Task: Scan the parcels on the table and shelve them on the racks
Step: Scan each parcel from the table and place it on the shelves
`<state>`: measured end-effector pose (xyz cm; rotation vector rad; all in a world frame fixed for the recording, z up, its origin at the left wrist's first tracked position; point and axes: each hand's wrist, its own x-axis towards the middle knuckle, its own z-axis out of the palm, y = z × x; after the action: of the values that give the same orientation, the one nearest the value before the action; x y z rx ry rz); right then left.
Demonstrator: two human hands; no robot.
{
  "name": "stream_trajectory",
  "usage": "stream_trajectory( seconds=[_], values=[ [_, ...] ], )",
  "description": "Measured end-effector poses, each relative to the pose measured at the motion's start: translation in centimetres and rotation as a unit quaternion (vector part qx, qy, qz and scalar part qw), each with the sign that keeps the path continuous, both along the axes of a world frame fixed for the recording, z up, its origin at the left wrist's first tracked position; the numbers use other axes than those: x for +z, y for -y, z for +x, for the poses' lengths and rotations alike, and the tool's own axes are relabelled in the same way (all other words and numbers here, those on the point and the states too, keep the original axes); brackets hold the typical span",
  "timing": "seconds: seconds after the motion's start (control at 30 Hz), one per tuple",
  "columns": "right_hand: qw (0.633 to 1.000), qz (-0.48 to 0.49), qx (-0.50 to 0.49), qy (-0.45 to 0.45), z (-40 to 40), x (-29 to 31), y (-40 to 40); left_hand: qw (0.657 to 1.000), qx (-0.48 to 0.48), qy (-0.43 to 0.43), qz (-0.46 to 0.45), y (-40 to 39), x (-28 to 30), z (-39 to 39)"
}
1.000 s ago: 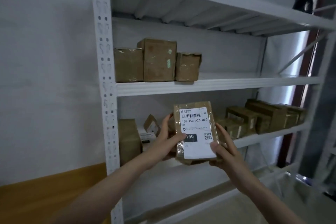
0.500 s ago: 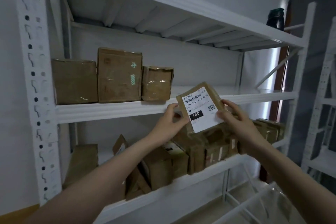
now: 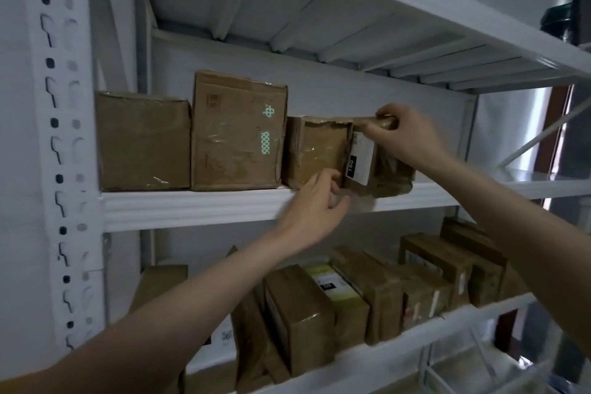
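Note:
A flat brown parcel with a white label marked 150 [image 3: 363, 160] stands on edge on the middle shelf [image 3: 198, 206] of the white rack, right beside three brown boxes. My right hand [image 3: 406, 134] grips its top edge. My left hand [image 3: 315, 206] is at its lower front corner, fingers curled round that corner at the shelf lip. The nearest neighbour is a small taped box [image 3: 315, 150] directly to the left, touching the parcel.
On the same shelf stand a tall box with green print [image 3: 236, 131] and a squat box [image 3: 142, 141]. The shelf below holds several brown parcels [image 3: 377, 291]. The rack upright [image 3: 60, 150] is at left. To the right of the parcel the middle shelf is bare.
The parcel went from held in front of the shelf edge, label facing me, to standing on edge on the middle shelf beside the small box. My view moved closer to the rack.

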<state>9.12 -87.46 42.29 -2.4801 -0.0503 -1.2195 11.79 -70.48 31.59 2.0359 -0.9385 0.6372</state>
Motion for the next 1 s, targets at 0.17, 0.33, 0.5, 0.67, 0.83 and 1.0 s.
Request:
stream_trajectory(
  seconds=[0.17,0.33,0.5,0.67,0.83,1.0],
  values=[
    [1.0,0.0,0.006,0.003,4.0,0.2,0.3,0.999,0.047,0.009,-0.008,-0.5,0.4,0.7],
    [0.999,-0.009,0.037,-0.005,6.4,0.0,0.3,0.997,0.082,0.013,-0.004,-0.4,0.5,1.3],
    [0.999,-0.032,0.033,0.021,7.5,-0.4,0.1,0.994,0.111,0.021,-0.004,0.1,0.2,1.5],
    [0.995,-0.08,-0.036,0.054,6.9,-1.2,-0.3,0.988,0.146,0.044,0.018,-0.3,-0.6,0.3],
    [0.961,-0.163,0.019,0.225,3.5,-5.0,-3.6,0.944,0.25,0.135,0.168,-2.5,-2.8,-1.7],
    [0.903,-0.218,0.256,0.269,1.8,-10.9,-9.6,0.892,0.342,0.073,0.285,-6.5,-6.4,-4.1]
  ],
)
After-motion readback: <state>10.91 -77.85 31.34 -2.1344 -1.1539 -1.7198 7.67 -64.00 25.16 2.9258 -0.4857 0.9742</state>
